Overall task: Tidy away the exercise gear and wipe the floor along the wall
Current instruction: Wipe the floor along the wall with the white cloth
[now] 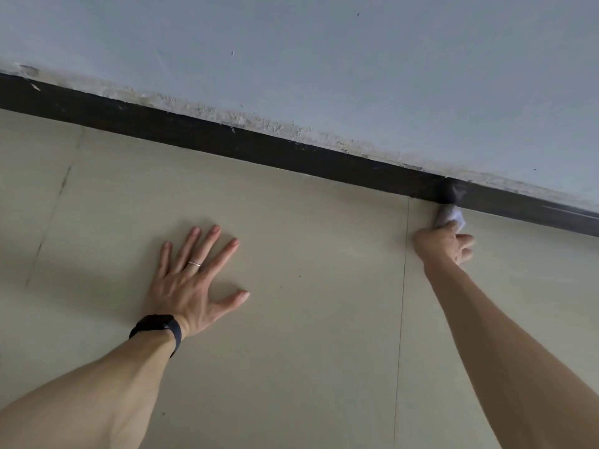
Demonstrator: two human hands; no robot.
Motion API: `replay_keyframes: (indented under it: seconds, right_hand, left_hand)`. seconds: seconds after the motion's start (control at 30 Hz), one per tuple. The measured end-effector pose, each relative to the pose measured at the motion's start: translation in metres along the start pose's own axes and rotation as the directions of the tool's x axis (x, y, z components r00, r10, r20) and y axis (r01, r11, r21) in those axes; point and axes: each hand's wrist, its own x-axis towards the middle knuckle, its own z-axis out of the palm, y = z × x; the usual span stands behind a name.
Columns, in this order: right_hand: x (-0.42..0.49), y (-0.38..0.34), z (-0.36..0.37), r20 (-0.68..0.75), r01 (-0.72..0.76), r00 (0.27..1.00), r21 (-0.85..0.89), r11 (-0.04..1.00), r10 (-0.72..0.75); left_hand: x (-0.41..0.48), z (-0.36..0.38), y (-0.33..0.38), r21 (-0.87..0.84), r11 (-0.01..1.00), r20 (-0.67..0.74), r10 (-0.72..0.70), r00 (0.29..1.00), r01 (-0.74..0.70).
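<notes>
My left hand (194, 280) lies flat on the beige tiled floor (308, 303) with its fingers spread and nothing in it; a ring and a dark wristband show on it. Far to the right, my right hand (445, 244) is closed around a small crumpled white-grey cloth (449, 215). The cloth presses on the floor right at the foot of the black skirting board (259, 147), just right of a tile joint. No exercise gear is in view.
A pale blue-grey wall (324, 59) rises above the skirting, with flaking, stained paint along its lower edge. Thin tile joints run across the floor at the left and near my right forearm.
</notes>
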Motion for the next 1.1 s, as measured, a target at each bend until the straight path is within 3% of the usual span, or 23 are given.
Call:
replay_keyframes:
  seconds: [0.07, 0.13, 0.2, 0.3, 0.37, 0.4, 0.43, 0.5, 0.53, 0.57, 0.6, 0.63, 0.67, 0.7, 0.77, 0.83, 0.87, 0.9, 0.93, 0.97, 1.03, 1.07, 1.1]
  right_hand:
    - [-0.02, -0.014, 0.012, -0.004, 0.203, 0.979, -0.035, 0.979, -0.203]
    - [-0.054, -0.018, 0.031, -0.023, 0.486, 0.872, -0.06, 0.872, -0.488]
    - [-0.101, -0.01, 0.048, 0.062, 0.769, 0.638, -0.096, 0.632, -0.768]
    - [-0.142, 0.01, 0.055, 0.238, 0.963, 0.269, -0.064, 0.261, -0.933]
    - [-0.126, 0.021, 0.048, 0.24, 0.987, 0.156, -0.063, 0.145, -0.958]
    - [-0.109, 0.024, 0.045, 0.198, 0.983, 0.169, -0.099, 0.152, -0.965]
    - [-0.09, 0.025, 0.04, 0.139, 0.961, 0.257, -0.143, 0.238, -0.956]
    - [-0.063, 0.026, 0.033, 0.008, 0.809, 0.576, -0.147, 0.569, -0.817]
    - [-0.06, 0.026, 0.034, -0.043, 0.705, 0.701, -0.112, 0.701, -0.712]
    - [-0.068, 0.027, 0.038, -0.077, 0.649, 0.752, -0.088, 0.756, -0.654]
    - [-0.085, 0.031, 0.045, -0.097, 0.659, 0.742, -0.079, 0.748, -0.664]
    - [-0.108, 0.04, 0.054, -0.101, 0.717, 0.686, -0.071, 0.693, -0.721]
    - [-0.134, 0.053, 0.064, -0.075, 0.812, 0.577, -0.054, 0.581, -0.813]
    - [-0.16, 0.07, 0.072, -0.015, 0.903, 0.427, -0.044, 0.427, -0.904]
    - [-0.205, 0.11, 0.085, 0.176, 0.999, 0.047, -0.001, 0.048, -0.983]
    - [-0.223, 0.133, 0.084, 0.362, 0.956, -0.29, 0.078, -0.282, -0.886]
    - [-0.217, 0.129, 0.08, 0.407, 0.923, -0.38, 0.106, -0.371, -0.831]
    - [-0.205, 0.119, 0.077, 0.399, 0.911, -0.402, 0.081, -0.405, -0.824]
    - [-0.191, 0.107, 0.075, 0.345, 0.934, -0.343, 0.027, -0.356, -0.874]
    - [-0.176, 0.093, 0.072, 0.259, 0.979, -0.19, -0.02, -0.202, -0.947]
    - [-0.145, 0.07, 0.061, 0.058, 0.959, 0.279, -0.058, 0.276, -0.959]
    - [-0.137, 0.067, 0.06, -0.004, 0.88, 0.474, -0.031, 0.474, -0.88]
    - [-0.138, 0.069, 0.062, -0.043, 0.805, 0.592, -0.012, 0.593, -0.805]
  left_hand:
    - [0.0, 0.0, 0.0, -0.002, 1.0, -0.003, -0.002, 1.0, 0.002]
    - [0.001, 0.0, 0.0, -0.018, 1.0, 0.0, -0.004, 1.0, 0.004]
    - [0.001, -0.001, 0.0, -0.023, 1.0, 0.008, -0.005, 1.0, 0.005]
    - [0.001, -0.001, 0.0, -0.027, 0.999, 0.016, -0.019, 1.0, 0.019]
    - [0.001, -0.001, 0.0, -0.023, 1.0, 0.023, -0.02, 1.0, 0.021]
    - [0.001, -0.001, 0.0, -0.021, 1.0, 0.025, -0.02, 0.999, 0.021]
    - [0.001, -0.001, 0.0, -0.02, 1.0, 0.028, -0.019, 0.999, 0.019]
    - [0.001, -0.002, 0.0, -0.019, 1.0, 0.037, -0.019, 0.999, 0.02]
    - [0.001, -0.002, -0.001, -0.02, 1.0, 0.042, -0.022, 0.999, 0.023]
    - [0.001, -0.002, -0.001, -0.017, 1.0, 0.05, -0.025, 0.998, 0.026]
    - [0.002, -0.003, -0.001, -0.007, 1.0, 0.058, -0.024, 0.998, 0.025]
    - [0.002, -0.003, -0.001, 0.008, 1.0, 0.064, -0.021, 0.998, 0.021]
    - [0.002, -0.003, -0.002, 0.016, 1.0, 0.066, -0.021, 0.998, 0.02]
    - [0.002, -0.003, -0.002, 0.013, 1.0, 0.064, -0.022, 0.998, 0.021]
    - [0.002, -0.004, -0.002, -0.01, 1.0, 0.056, -0.015, 0.998, 0.015]
    - [0.001, -0.004, -0.002, -0.027, 1.0, 0.059, -0.003, 0.998, 0.005]
    - [0.001, -0.004, -0.002, -0.031, 1.0, 0.056, -0.002, 0.998, 0.004]
    - [0.001, -0.005, -0.001, -0.03, 1.0, 0.053, -0.005, 0.999, 0.007]
    - [0.001, -0.005, -0.001, -0.024, 1.0, 0.055, -0.01, 0.998, 0.011]
    - [0.001, -0.006, 0.0, -0.018, 1.0, 0.062, -0.015, 0.998, 0.016]
    - [0.001, -0.007, 0.001, -0.008, 1.0, 0.09, -0.018, 0.996, 0.019]
    - [0.001, -0.008, 0.001, -0.004, 1.0, 0.104, -0.019, 0.994, 0.019]
    - [0.001, -0.008, 0.0, -0.004, 1.0, 0.111, -0.022, 0.994, 0.023]
